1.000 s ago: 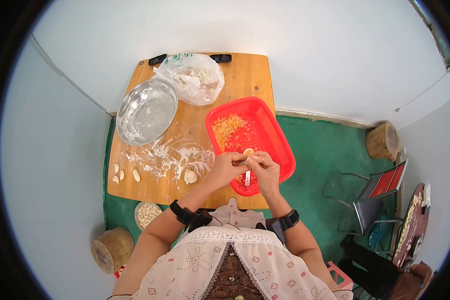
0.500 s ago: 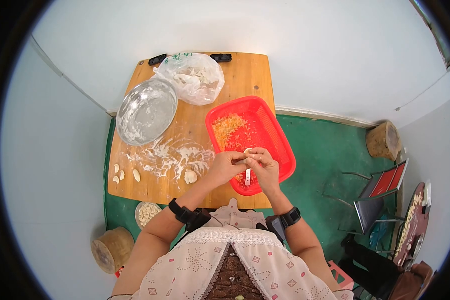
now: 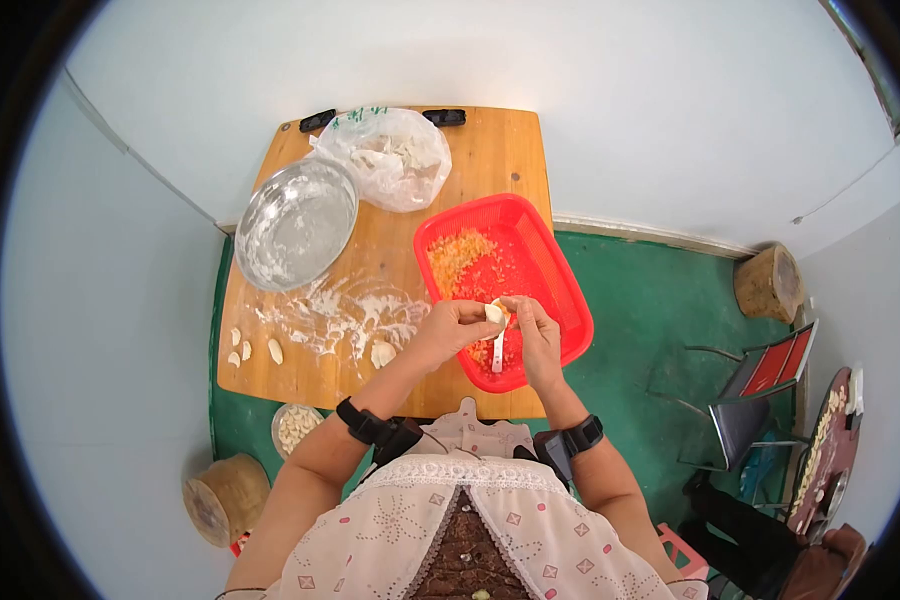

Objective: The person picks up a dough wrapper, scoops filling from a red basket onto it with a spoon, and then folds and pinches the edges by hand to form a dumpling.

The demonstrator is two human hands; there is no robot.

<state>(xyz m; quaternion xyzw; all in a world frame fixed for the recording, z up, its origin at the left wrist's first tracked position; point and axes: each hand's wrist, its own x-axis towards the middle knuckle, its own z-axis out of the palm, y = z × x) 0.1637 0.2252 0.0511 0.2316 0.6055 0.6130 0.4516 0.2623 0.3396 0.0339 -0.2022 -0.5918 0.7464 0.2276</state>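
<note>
My left hand (image 3: 452, 333) and my right hand (image 3: 537, 335) meet over the near end of a red plastic basket (image 3: 540, 250). Both pinch a small pale dumpling (image 3: 493, 313) between their fingertips. A white spoon (image 3: 498, 351) lies in the basket under the hands, beside orange filling (image 3: 458, 254). Both wrists wear black bands.
The basket rests on a wooden table (image 3: 490, 150) dusted with flour (image 3: 340, 310). A metal bowl (image 3: 295, 222) and a plastic bag (image 3: 392, 155) stand at the back. Folded dumplings (image 3: 275, 350) lie at the left, a dough piece (image 3: 381, 353) by my left hand. A dish (image 3: 295, 428) and stump (image 3: 225, 497) sit below.
The dumpling has turned between my fingers and shows more clearly now. My hands stay over the basket's near end, barely shifted.
</note>
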